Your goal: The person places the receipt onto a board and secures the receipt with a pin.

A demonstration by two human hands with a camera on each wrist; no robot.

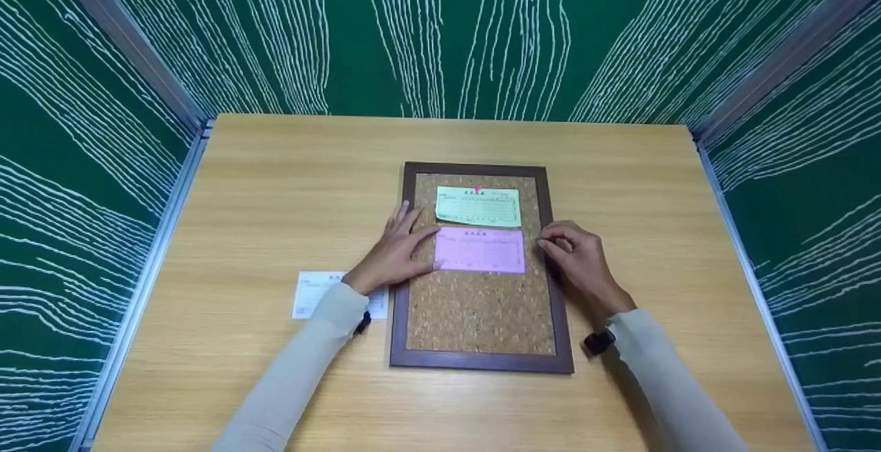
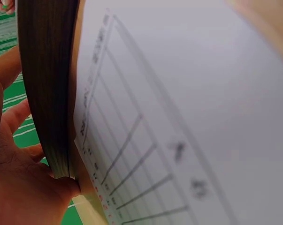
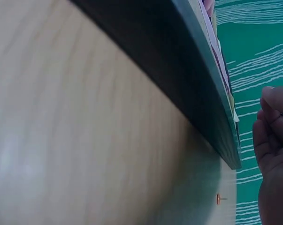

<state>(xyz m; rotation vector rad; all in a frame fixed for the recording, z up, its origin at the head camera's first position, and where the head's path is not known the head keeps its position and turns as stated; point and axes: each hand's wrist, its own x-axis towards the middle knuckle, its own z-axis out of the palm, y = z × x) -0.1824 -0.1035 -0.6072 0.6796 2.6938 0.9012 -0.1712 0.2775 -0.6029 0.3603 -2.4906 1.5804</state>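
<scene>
A cork board [image 1: 482, 314] in a dark brown frame lies on the table. Across its middle is a pink slip [image 1: 480, 252], just below a green slip [image 1: 475, 208] held at its top by a pink push pin [image 1: 477, 190]. My left hand [image 1: 394, 249] is spread over the board's left side, thumb and index fingertips pressing the pink slip's left corners. Over the right frame edge, my right hand [image 1: 578, 256] pinches thumb against curled fingers. Between those fingertips shows a bit of a small thing like a push pin, mostly hidden.
On the table left of the board lies a white slip [image 1: 315, 294], partly under my left wrist. The right wrist view shows a red push pin [image 3: 219, 198] on the table [image 3: 85, 140] beyond the frame. Green walls with white lines [image 1: 606, 39] surround the table.
</scene>
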